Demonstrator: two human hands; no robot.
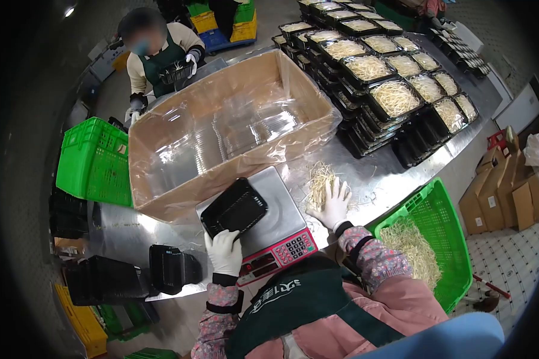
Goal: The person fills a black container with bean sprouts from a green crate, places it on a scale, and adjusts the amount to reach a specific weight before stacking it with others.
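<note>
My left hand (224, 254), in a white glove, grips the near edge of a black plastic tray (235, 206). This tray is tilted over the metal plate of a digital scale (284, 212) with a red keypad panel; no sprouts show in it. To the right of the scale, my right hand (333, 208), gloved as well, rests with fingers spread against a small heap of pale bean sprouts (319, 182) on the steel table (371, 170). Below my right forearm, a green crate (440, 230) holds a larger mass of sprouts (410, 248).
A large lined cardboard box (233, 170) with clear plastic lids stands behind the scale. Filled trays (395, 99) are stacked at back right. Black trays (111, 280) lie at left, near a green crate (96, 158). Across the table, a co-worker (161, 57) holds a black tray.
</note>
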